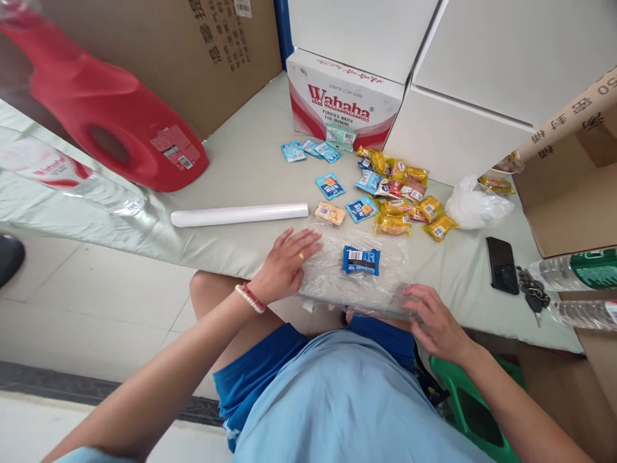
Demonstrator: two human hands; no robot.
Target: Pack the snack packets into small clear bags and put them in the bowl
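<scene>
A sheet of clear plastic film (332, 283) lies wrinkled at the front edge of the table. On its middle rests a small blue snack packet (361, 260) with a barcode facing up. My left hand (284, 263) lies with fingers stretched out over the film's left edge, holding nothing. At the film's right front corner, my right hand (436, 321) has its fingers bent onto the bunched edge of the film. Just beyond the film are a pale biscuit pack (330, 213), light-blue sachets (362, 209) and a white roll (240, 215).
Yellow-wrapped snacks (393, 224) lie heaped by a crumpled plastic bag (479, 204). A Wahaha carton (344, 96) stands behind. At the left are a red jug (116, 116) and a water bottle (72, 170); at the right, a phone (502, 265), keys (533, 292) and bottles (592, 269).
</scene>
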